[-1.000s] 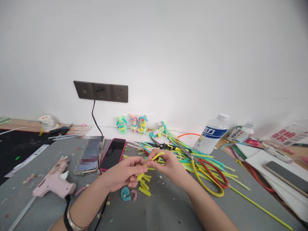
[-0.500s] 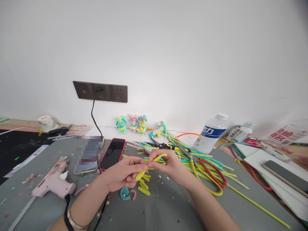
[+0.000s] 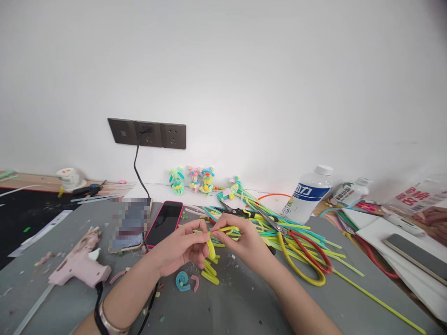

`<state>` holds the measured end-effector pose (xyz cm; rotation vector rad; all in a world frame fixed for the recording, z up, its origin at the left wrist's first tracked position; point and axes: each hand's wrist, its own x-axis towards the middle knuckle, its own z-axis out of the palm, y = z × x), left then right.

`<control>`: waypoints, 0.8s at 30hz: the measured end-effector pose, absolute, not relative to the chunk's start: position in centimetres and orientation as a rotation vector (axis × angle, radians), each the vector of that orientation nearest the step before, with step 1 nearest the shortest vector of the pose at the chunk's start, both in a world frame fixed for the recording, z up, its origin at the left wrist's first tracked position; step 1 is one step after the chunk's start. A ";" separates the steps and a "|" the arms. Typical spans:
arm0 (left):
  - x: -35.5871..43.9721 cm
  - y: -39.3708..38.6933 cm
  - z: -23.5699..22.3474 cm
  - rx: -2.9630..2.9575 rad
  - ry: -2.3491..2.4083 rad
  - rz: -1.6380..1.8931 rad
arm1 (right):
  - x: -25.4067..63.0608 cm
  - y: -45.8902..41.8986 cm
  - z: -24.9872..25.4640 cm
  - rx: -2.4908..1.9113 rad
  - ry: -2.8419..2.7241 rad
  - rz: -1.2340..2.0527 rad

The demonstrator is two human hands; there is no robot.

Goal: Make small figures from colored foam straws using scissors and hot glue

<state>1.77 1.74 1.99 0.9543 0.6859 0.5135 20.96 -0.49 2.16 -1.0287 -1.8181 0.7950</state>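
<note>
A short yellow pipe cleaner [image 3: 211, 249] is bent between my two hands above the grey mat. My left hand [image 3: 183, 249] pinches it between thumb and fingertips, and one looped end hangs down. My right hand [image 3: 240, 237] grips the other part at nearly the same spot, its fingertips almost meeting the left ones. Just below lie several cut yellow pieces [image 3: 210, 275], a curled blue piece [image 3: 182, 281] and a small pink piece [image 3: 194, 283]. Behind my right hand spreads a pile of long green, yellow and blue pipe cleaners [image 3: 300, 242].
Scissors [image 3: 303, 256] with yellow and red handles and black pliers [image 3: 240, 213] lie on the pile. A pink glue gun [image 3: 82, 265] and two phones, one pink-edged [image 3: 165, 223], are leftward. Small figures [image 3: 206, 180] and a bottle [image 3: 307, 195] stand behind. Another person's hand [image 3: 436, 222] shows at right.
The yellow pipe cleaner has turned in my fingers; its loose end now hangs down instead of slanting left. My left fingers have shifted slightly. Another person's hand has appeared at the right edge.
</note>
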 end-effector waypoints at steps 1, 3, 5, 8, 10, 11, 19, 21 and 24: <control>1.8 1.7 2.0 0.967 0.684 0.526 | 21.0 -0.5 2.1 -1.022 -1.832 0.759; 1.8 1.8 2.1 0.991 0.671 0.563 | 21.0 -0.5 2.0 -1.007 -1.858 0.698; 1.8 1.7 2.1 1.010 0.667 0.607 | 21.0 -0.5 1.8 -0.995 -1.882 0.641; 1.9 1.7 2.1 1.013 0.696 0.688 | 20.7 -0.7 1.6 -0.980 -1.919 0.539; 2.1 1.7 1.8 1.001 0.709 0.735 | 20.5 -0.8 1.3 -0.976 -1.931 0.458; 2.2 1.7 1.7 0.992 0.709 0.757 | 20.3 -0.8 1.2 -0.972 -1.933 0.414; 3.0 1.5 1.1 0.961 0.732 0.926 | 19.5 -1.0 0.8 -0.905 -1.982 -0.009; 3.0 1.6 1.0 0.954 0.720 0.946 | 19.3 -1.1 1.0 -0.916 -2.009 -0.120; 2.8 1.7 0.7 0.927 0.700 0.953 | 19.0 -1.3 1.1 -0.954 -2.051 -0.219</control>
